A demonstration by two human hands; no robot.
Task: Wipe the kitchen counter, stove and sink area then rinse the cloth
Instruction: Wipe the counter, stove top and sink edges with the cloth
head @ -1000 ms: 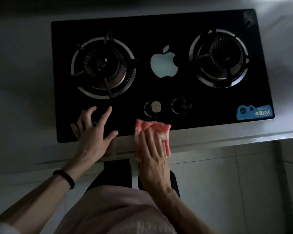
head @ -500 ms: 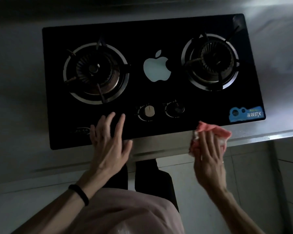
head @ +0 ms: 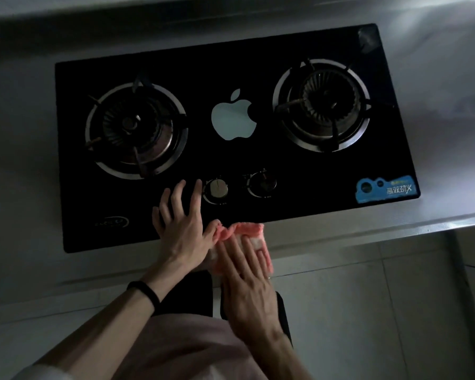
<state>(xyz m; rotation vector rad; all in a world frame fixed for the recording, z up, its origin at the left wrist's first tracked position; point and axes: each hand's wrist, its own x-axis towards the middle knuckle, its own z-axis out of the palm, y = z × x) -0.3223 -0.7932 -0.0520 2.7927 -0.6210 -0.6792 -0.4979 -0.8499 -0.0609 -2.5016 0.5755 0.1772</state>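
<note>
A black glass two-burner stove point(head: 299, 204) is set into the grey counter point(head: 22, 187). My right hand point(head: 247, 281) presses a pink cloth point(head: 254, 231) flat against the counter's front strip, just below the stove's front edge near the middle. My left hand point(head: 180, 229) lies flat on the stove glass with fingers spread, its fingertips beside the left knob point(head: 217, 187). Its thumb touches the cloth's left corner. The sink is out of view.
Two burners with metal rings stand at left point(head: 136, 130) and right point(head: 322, 105). A second knob point(head: 263, 183) and a blue sticker point(head: 385, 187) lie along the stove's front. The tiled floor point(head: 368, 311) lies below the counter edge.
My right hand has slid the cloth left along the counter's front strip, from under the blue sticker back to the middle. My left hand has stayed flat on the stove glass near the knobs.
</note>
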